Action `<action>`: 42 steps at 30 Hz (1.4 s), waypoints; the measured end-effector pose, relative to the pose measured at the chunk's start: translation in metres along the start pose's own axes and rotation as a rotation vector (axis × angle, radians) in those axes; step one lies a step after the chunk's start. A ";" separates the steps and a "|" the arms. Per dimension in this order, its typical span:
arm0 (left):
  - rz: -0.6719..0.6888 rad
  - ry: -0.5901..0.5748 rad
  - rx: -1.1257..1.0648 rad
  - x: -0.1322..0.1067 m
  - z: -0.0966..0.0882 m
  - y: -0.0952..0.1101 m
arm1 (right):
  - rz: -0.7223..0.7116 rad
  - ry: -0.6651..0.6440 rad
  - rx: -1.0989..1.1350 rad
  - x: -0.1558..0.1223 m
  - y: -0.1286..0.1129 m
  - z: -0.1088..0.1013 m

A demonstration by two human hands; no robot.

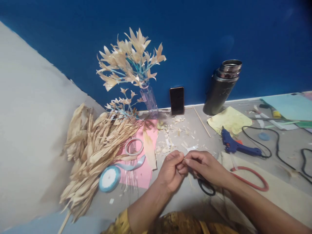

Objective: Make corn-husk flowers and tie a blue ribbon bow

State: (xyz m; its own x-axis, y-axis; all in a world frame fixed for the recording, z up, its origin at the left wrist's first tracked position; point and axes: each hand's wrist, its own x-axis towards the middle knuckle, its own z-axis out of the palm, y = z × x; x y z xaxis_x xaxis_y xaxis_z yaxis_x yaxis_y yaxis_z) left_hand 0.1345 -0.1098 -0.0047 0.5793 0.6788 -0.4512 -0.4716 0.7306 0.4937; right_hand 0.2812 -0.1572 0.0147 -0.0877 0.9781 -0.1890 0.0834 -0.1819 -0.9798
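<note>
My left hand (pixel 172 170) and my right hand (pixel 207 166) meet at the front middle of the table, fingertips pinched together. Whatever lies between the fingertips is too small and covered to make out. Under my right hand shows a black loop handle (pixel 207 191), seemingly of scissors. Left of my hands, a pale strip of dried husk (pixel 149 150) rests on pink paper (pixel 143 178) beside a bundle of thin wires (pixel 130 180). A roll of tape (pixel 134 147) and a spool of light blue ribbon (pixel 109 179) lie close by.
Dried husks (pixel 90 156) are heaped at left. Behind stand husk flowers (pixel 131 58) in a clear bottle (pixel 149 100), a phone (pixel 177 100) and a dark flask (pixel 221 87). At right lie a blue glue gun (pixel 237 144) with a black cord, and yellow paper (pixel 230 118).
</note>
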 end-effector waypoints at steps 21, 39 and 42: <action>0.074 -0.014 0.135 -0.001 0.000 -0.002 | 0.107 0.052 0.197 0.004 0.007 -0.001; 0.180 0.021 0.209 -0.003 0.002 -0.008 | -0.065 0.283 0.055 0.000 0.000 0.008; 0.130 0.033 0.163 -0.001 0.001 -0.004 | -0.059 0.224 0.029 0.000 0.002 0.007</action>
State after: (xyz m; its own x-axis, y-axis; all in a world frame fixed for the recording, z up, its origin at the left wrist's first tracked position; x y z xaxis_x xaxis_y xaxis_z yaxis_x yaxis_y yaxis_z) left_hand 0.1363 -0.1136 -0.0059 0.4972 0.7707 -0.3985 -0.4259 0.6169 0.6618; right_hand 0.2745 -0.1581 0.0121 0.1315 0.9846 -0.1149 0.0556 -0.1230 -0.9908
